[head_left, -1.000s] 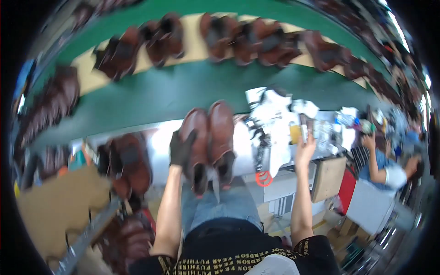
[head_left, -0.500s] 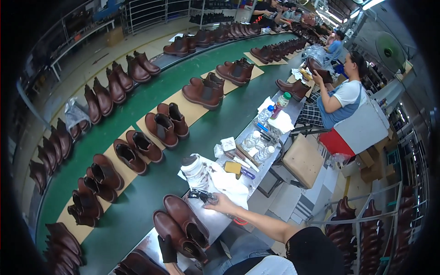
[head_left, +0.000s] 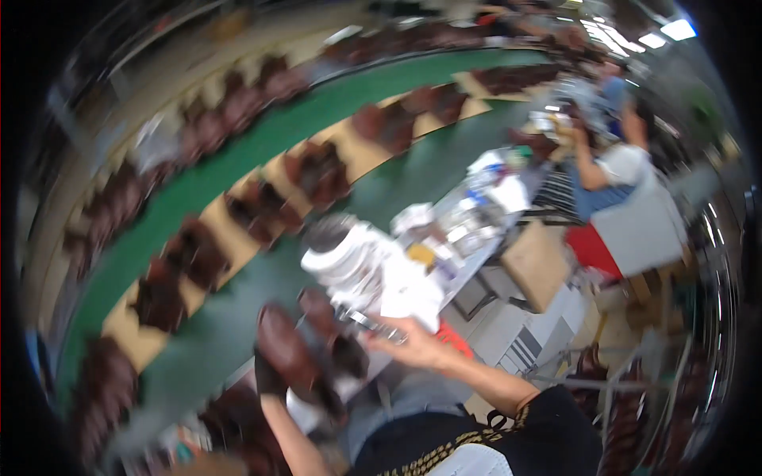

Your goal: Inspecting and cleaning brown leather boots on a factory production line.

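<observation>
The frame is smeared by motion. My left hand (head_left: 268,379), in a dark glove, grips a brown ankle boot (head_left: 287,343) from its left side; the fingers are partly hidden. Its mate, a second brown boot (head_left: 347,355), stands just to the right. In my bare right hand (head_left: 409,343) is a dark, silvery tool (head_left: 373,323), too blurred to name, close to that second boot. Beyond the tool, a white-wrapped roll-like bundle (head_left: 341,252) with a dark top stands beside a white cloth (head_left: 409,289).
Pairs of brown boots (head_left: 317,170) line tan boards on the green conveyor (head_left: 186,189). Bottles (head_left: 468,226) and a yellow block (head_left: 421,254) sit along the bench to the right. A co-worker (head_left: 611,170) sits farther right, past a tan stool (head_left: 530,263).
The left-hand boot has come apart from its mate, raised and tilted in my left hand. My right hand, with the tool, has shifted slightly right. The whole view has swung and blurred.
</observation>
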Demonstrator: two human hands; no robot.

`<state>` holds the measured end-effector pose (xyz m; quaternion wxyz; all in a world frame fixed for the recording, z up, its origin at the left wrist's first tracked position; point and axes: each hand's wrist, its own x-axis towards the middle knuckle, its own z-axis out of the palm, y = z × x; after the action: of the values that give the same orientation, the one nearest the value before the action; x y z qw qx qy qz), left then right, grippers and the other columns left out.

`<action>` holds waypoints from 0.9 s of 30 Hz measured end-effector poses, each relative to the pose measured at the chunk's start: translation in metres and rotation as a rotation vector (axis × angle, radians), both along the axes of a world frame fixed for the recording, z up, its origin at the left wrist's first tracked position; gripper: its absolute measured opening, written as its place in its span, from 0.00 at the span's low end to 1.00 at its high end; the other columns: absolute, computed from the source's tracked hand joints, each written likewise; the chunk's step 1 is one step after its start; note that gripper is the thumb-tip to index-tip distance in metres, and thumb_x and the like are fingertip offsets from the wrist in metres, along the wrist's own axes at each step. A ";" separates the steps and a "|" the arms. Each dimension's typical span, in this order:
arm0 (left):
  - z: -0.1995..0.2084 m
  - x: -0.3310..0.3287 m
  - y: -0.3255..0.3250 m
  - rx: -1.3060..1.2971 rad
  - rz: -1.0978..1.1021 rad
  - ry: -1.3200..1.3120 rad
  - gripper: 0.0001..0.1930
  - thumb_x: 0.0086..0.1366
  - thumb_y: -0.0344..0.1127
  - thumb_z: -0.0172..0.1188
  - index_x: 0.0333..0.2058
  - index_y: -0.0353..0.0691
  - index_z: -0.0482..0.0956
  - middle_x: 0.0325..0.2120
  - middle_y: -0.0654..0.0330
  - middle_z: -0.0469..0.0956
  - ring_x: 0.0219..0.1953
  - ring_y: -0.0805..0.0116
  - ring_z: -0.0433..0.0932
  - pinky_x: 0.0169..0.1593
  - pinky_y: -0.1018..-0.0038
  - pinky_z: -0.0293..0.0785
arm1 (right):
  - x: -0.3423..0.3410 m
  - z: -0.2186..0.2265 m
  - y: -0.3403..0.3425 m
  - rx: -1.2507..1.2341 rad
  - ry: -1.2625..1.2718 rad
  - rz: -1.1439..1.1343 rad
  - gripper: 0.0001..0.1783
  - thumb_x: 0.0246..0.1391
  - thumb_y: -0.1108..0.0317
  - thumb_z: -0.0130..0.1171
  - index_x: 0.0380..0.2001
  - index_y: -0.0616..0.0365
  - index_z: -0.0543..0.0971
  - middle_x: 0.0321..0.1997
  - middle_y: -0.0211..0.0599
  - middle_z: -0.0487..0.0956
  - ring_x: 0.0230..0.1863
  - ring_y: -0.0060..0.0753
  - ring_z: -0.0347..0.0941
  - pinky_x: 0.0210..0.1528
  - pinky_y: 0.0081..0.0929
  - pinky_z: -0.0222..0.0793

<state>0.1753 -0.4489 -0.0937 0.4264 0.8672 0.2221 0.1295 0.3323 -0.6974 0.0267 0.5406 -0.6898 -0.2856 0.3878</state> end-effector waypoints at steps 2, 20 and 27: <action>-0.016 -0.005 0.010 -0.473 -0.102 -0.209 0.25 0.66 0.43 0.43 0.58 0.36 0.59 0.57 0.53 0.62 0.59 0.62 0.60 0.63 0.70 0.54 | -0.009 0.033 0.002 -0.032 0.008 0.042 0.25 0.54 0.74 0.57 0.54 0.68 0.66 0.33 0.34 0.78 0.39 0.21 0.74 0.44 0.21 0.69; 0.003 -0.010 0.029 -1.710 0.562 -0.475 0.29 0.69 0.53 0.32 0.54 0.36 0.66 0.50 0.56 0.70 0.51 0.62 0.69 0.59 0.69 0.61 | -0.059 0.058 0.060 -0.128 -0.186 0.047 0.23 0.46 0.72 0.65 0.45 0.71 0.74 0.29 0.40 0.79 0.30 0.23 0.73 0.34 0.20 0.69; -0.073 -0.023 -0.016 -1.523 0.434 -0.596 0.28 0.67 0.54 0.35 0.57 0.39 0.62 0.53 0.54 0.67 0.54 0.58 0.66 0.59 0.67 0.61 | -0.032 0.011 0.037 -0.108 -0.153 -0.345 0.15 0.48 0.63 0.65 0.33 0.65 0.79 0.23 0.26 0.75 0.27 0.15 0.64 0.30 0.21 0.65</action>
<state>0.1525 -0.4654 -0.1670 0.9007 0.2107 0.2887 0.2469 0.2998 -0.6605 0.0373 0.5382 -0.7839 -0.1821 0.2504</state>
